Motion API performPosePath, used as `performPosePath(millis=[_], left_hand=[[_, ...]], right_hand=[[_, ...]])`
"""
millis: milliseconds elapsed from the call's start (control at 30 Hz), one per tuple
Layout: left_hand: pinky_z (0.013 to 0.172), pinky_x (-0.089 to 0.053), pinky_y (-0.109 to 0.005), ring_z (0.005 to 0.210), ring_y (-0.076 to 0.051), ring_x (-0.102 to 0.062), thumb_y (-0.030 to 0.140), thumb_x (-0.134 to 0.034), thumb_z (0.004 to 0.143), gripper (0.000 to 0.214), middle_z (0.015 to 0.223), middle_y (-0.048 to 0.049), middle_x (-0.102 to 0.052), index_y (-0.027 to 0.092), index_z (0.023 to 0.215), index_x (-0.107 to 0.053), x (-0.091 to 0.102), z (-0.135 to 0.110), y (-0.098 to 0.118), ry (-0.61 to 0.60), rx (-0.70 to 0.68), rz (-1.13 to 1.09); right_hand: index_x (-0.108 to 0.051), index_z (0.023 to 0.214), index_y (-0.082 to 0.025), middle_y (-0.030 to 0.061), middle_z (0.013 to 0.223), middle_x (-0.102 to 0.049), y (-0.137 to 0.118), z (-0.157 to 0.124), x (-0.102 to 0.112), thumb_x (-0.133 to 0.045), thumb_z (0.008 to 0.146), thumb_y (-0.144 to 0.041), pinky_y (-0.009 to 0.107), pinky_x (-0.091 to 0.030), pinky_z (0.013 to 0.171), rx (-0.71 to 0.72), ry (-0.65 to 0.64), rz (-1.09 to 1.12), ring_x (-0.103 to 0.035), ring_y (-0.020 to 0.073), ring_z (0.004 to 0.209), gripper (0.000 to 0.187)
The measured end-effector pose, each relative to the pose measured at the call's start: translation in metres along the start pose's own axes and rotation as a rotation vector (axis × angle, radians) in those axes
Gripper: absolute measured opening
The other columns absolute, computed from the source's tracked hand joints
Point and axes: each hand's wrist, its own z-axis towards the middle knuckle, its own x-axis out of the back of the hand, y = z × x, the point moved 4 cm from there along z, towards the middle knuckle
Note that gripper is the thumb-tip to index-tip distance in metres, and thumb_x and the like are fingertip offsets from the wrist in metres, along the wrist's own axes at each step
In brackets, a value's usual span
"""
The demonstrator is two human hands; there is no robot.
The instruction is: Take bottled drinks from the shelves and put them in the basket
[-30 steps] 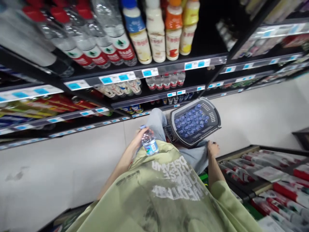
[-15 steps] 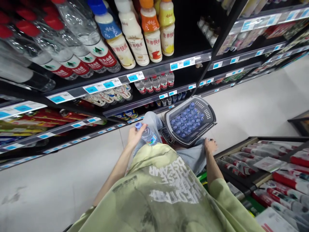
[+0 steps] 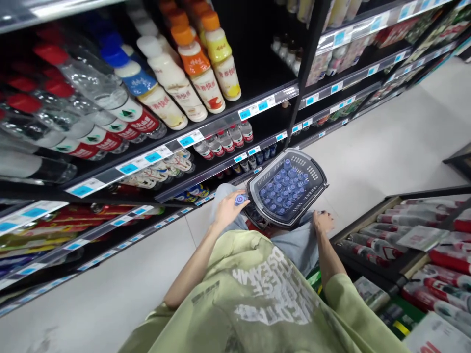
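My left hand [image 3: 227,210] is closed on a water bottle [image 3: 241,199] by its neck, at the near left side of the shopping basket. The bottle's blue cap points up at me; its body is mostly hidden by the hand. The grey-rimmed black shopping basket [image 3: 253,184] stands tilted before my knees. Inside it, several small water bottles [image 3: 283,189] with blue caps stand close together. To the right of the basket, my right hand [image 3: 324,222] rests by my knee with its fingers loosely apart, and nothing in it that I can see.
Shelves ahead hold red-capped water bottles [image 3: 106,98] and milk-drink bottles [image 3: 202,68] behind a price rail [image 3: 221,127]. Small water bottles [image 3: 226,139] sit on a lower shelf. Packed bottles [image 3: 382,235] lie in a display at right. Pale floor [image 3: 353,157] extends beyond the basket.
My left hand has moved right with the bottle, toward the basket, and the bottle has turned upright with its cap toward me. The view has shifted slightly; my right hand stays by the knee.
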Motion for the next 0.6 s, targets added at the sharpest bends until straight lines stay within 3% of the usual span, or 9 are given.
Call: performPosePath(millis=[267,467,600], left_hand=[[0.120,-0.051,-0.048,0.130,-0.035,-0.071,0.051,-0.078,0.089,0.039,0.136,-0.0107,-0.077,0.026,0.119,-0.078,-0.032,0.047,0.019,-0.130,-0.029,-0.096],[0.123,-0.047,-0.043,0.135,-0.030,-0.069,0.044,-0.077,0.090,0.036,0.141,-0.0096,-0.075,0.025,0.121,-0.078,-0.075,0.097,0.041,-0.242,-0.066,-0.125],[0.115,-0.053,-0.042,0.124,-0.030,-0.073,0.043,-0.078,0.090,0.037,0.132,-0.0097,-0.079,0.023,0.120,-0.079,-0.108,0.139,0.048,-0.228,-0.001,-0.132]], right_hand=[[-0.067,0.139,-0.017,0.0223,0.146,-0.062,-0.005,-0.006,0.004,-0.043,0.104,-0.043,0.061,-0.049,0.106,0.009,0.002,0.016,-0.051,0.0431,0.137,0.050],[-0.070,0.136,-0.016,0.0219,0.145,-0.062,-0.004,-0.002,-0.003,-0.049,0.101,-0.039,0.060,-0.045,0.110,-0.037,0.011,0.051,-0.050,0.0409,0.139,0.047],[-0.072,0.131,-0.014,0.0212,0.141,-0.065,-0.001,0.001,-0.004,-0.049,0.100,-0.038,0.055,-0.047,0.108,-0.058,0.028,0.023,-0.054,0.0379,0.132,0.046]])
